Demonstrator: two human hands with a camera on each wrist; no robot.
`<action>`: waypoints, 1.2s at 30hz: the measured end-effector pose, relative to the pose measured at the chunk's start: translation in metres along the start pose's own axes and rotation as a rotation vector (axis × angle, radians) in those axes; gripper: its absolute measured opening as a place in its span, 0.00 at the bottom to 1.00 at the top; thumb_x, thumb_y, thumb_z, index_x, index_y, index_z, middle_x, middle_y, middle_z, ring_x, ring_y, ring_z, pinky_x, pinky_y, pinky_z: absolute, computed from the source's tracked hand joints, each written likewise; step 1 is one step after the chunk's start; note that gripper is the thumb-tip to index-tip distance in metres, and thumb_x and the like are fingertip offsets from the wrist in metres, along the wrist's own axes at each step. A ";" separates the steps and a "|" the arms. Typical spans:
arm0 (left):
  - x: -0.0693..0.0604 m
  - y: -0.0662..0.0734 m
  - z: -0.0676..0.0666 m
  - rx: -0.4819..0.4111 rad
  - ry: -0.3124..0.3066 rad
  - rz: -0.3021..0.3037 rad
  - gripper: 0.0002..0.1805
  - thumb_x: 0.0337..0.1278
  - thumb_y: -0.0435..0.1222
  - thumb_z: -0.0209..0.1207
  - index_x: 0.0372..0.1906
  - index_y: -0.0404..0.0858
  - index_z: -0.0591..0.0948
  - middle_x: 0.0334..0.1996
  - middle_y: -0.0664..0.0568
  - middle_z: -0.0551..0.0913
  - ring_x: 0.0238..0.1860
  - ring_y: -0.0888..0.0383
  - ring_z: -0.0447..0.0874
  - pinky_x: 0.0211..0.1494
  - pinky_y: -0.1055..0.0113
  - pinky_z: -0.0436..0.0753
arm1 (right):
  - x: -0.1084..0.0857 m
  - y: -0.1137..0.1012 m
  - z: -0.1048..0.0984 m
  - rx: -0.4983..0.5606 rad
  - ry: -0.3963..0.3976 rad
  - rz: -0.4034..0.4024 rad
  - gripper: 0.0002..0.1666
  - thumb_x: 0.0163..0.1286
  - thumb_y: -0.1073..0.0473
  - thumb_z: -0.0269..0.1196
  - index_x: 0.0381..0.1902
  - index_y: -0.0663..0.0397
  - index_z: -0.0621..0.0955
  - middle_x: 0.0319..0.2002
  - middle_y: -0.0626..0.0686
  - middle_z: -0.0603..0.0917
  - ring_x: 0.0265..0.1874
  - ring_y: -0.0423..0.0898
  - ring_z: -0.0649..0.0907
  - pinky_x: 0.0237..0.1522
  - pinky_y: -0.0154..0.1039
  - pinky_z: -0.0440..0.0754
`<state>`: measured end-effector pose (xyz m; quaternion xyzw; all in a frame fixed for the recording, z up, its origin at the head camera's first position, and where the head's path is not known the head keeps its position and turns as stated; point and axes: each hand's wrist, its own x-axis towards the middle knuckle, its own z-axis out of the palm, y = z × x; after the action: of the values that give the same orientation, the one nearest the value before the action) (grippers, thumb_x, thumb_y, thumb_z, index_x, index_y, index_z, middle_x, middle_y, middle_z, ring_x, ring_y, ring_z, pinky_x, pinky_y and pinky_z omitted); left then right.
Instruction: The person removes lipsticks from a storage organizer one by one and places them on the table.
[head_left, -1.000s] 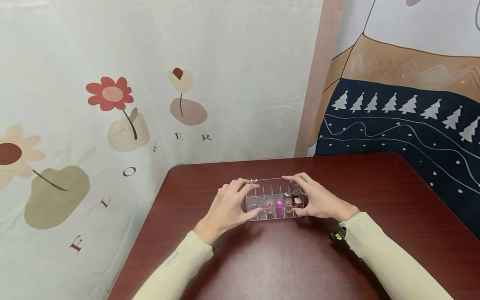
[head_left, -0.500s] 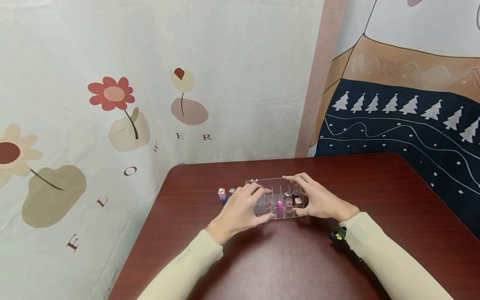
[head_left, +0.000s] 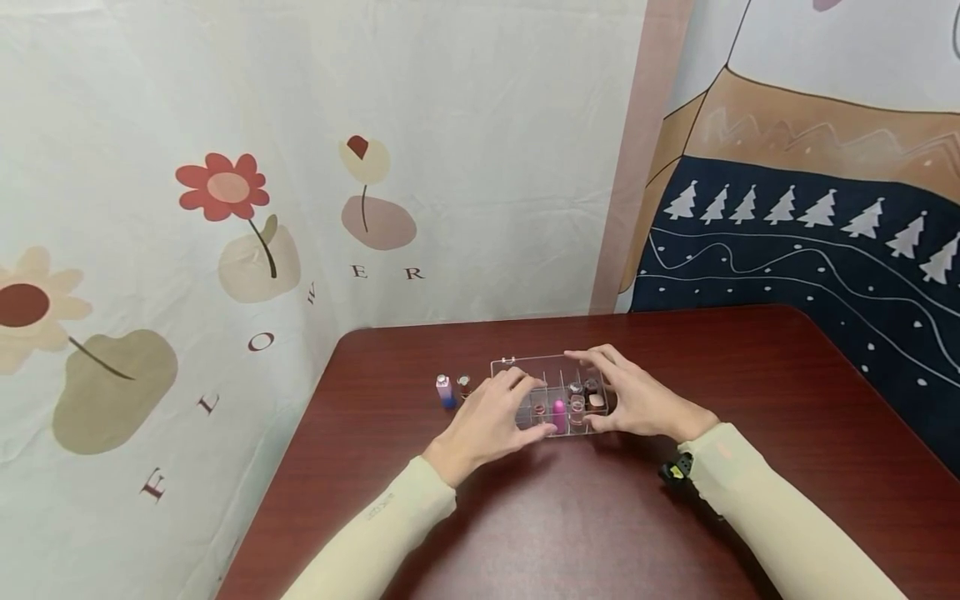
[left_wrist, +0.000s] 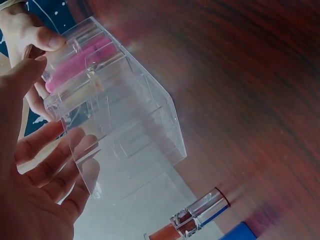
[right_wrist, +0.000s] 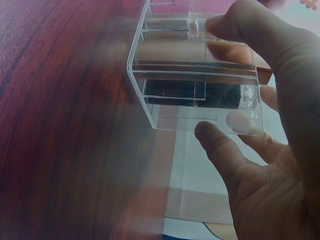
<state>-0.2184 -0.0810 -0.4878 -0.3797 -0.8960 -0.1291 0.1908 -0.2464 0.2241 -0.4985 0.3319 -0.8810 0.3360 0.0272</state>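
Observation:
A clear lipstick organizer stands on the table with several tubes in its compartments, among them a bright pink lipstick. My right hand holds the organizer's right end, thumb at the front and fingers at the back and side. Inside that end, the right wrist view shows a dark tube and a tan one. Over the left half reaches my left hand, its thumb near the pink lipstick and its fingers spread behind the clear wall. Nothing is pinched between them.
Left of the organizer stand a pink-and-blue lipstick and a clear-capped lipstick. The dark red table ends at a flower-print cloth behind and a dark tree-print cloth at right.
My left hand has moved right from the organizer's left end to over its compartments, uncovering the two lipsticks standing at left. The right hand has stayed in place.

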 end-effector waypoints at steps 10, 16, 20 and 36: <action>0.003 0.003 0.001 -0.035 0.004 -0.012 0.22 0.77 0.54 0.76 0.60 0.42 0.92 0.47 0.53 0.92 0.45 0.56 0.94 0.53 0.61 0.95 | 0.000 -0.001 -0.001 -0.009 -0.004 0.011 0.66 0.59 0.64 0.89 0.91 0.42 0.70 0.72 0.55 0.78 0.69 0.54 0.88 0.66 0.55 0.95; 0.004 0.002 0.003 -0.026 0.026 0.009 0.16 0.78 0.49 0.77 0.55 0.42 0.92 0.44 0.54 0.93 0.43 0.57 0.93 0.50 0.63 0.94 | 0.000 -0.001 0.000 -0.008 -0.001 0.011 0.66 0.58 0.64 0.89 0.90 0.43 0.70 0.72 0.55 0.78 0.69 0.53 0.88 0.66 0.54 0.95; 0.005 0.002 0.003 -0.018 0.033 0.021 0.13 0.78 0.47 0.77 0.53 0.42 0.92 0.43 0.54 0.92 0.42 0.57 0.92 0.49 0.64 0.94 | 0.000 -0.001 0.000 0.004 0.001 0.009 0.66 0.58 0.65 0.89 0.90 0.43 0.70 0.71 0.55 0.78 0.69 0.54 0.88 0.66 0.54 0.95; 0.003 0.002 0.000 -0.017 0.085 0.040 0.10 0.79 0.43 0.76 0.53 0.42 0.93 0.44 0.54 0.91 0.40 0.59 0.91 0.46 0.65 0.95 | -0.001 0.000 -0.001 0.002 0.003 0.012 0.65 0.59 0.64 0.89 0.91 0.41 0.70 0.72 0.55 0.78 0.70 0.55 0.87 0.67 0.57 0.94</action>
<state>-0.2194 -0.0777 -0.4863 -0.3935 -0.8781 -0.1487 0.2281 -0.2456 0.2252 -0.4984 0.3264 -0.8825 0.3375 0.0260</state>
